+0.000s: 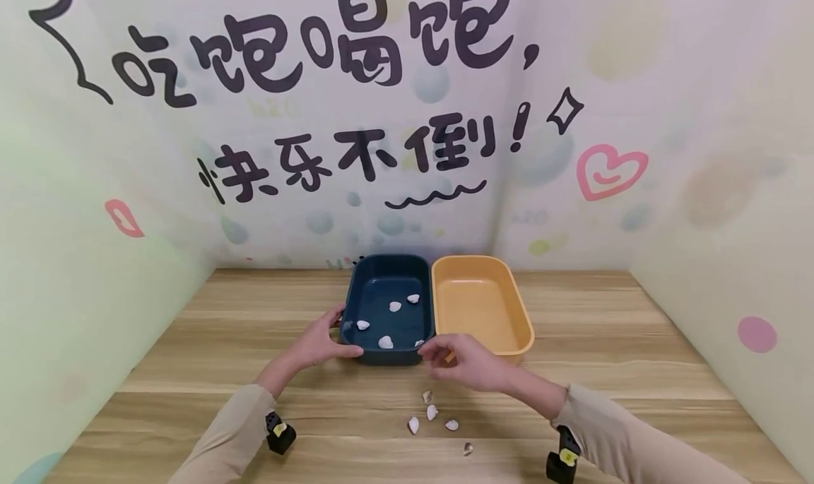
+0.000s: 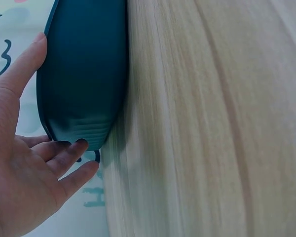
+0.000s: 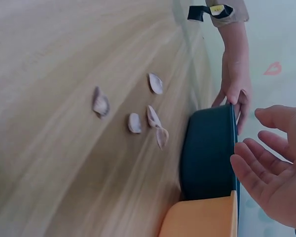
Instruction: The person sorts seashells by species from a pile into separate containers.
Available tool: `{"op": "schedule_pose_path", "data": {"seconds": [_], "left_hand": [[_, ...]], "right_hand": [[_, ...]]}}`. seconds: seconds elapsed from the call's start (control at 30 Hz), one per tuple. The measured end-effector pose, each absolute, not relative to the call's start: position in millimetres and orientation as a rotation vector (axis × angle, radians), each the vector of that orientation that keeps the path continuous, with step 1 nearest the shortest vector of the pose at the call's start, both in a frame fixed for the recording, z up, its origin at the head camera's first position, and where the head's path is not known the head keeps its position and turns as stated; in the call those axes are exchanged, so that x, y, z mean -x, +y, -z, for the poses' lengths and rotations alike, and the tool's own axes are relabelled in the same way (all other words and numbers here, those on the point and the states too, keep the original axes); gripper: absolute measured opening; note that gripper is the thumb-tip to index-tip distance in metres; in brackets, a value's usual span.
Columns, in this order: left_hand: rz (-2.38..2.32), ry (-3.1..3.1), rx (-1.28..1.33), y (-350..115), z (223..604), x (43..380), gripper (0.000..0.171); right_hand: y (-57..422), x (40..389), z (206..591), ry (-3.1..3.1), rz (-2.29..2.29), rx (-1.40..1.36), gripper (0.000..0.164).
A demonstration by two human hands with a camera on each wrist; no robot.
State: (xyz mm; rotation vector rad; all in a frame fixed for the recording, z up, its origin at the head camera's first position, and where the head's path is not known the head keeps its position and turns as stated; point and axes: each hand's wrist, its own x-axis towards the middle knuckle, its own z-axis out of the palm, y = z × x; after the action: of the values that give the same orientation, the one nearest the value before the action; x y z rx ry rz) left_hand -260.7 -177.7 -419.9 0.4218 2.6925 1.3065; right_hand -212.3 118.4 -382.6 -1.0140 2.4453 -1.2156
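A dark blue plastic bin (image 1: 391, 357) stands at the back of the table with several small white seashells in it, one of them a shell (image 1: 385, 342) near the front wall. My left hand (image 1: 321, 344) holds the bin at its front left corner, thumb along the front rim and fingers against the side wall. Over the bin's front right corner hovers my right hand (image 1: 467, 362); its fingers are loosely bent, and the right wrist view shows nothing between them. Just below that hand, several more seashells (image 3: 134, 123) lie loose on the wood.
A yellow-orange bin (image 1: 525, 321) with no shells visible inside stands against the blue bin's right side. Behind both rises a printed cloth wall (image 1: 381, 237), with more cloth along the left and right sides of the wooden table (image 1: 286, 413).
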Motion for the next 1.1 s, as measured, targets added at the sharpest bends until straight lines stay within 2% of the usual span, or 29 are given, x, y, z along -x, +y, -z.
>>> {"op": "schedule_pose_path", "data": {"seconds": [0.67, 1.1], "left_hand": [[-1.292, 2.688, -0.394, -178.0, 420.2, 259.8, 0.093], [-1.313, 2.676, -0.429, -177.5, 418.1, 259.6, 0.092]], "right_hand": [[137.8, 182.3, 430.2, 2.474, 1.182, 1.017, 0.012], [138.9, 175.4, 440.1, 2.526, 1.2, 0.942, 0.008]]}}
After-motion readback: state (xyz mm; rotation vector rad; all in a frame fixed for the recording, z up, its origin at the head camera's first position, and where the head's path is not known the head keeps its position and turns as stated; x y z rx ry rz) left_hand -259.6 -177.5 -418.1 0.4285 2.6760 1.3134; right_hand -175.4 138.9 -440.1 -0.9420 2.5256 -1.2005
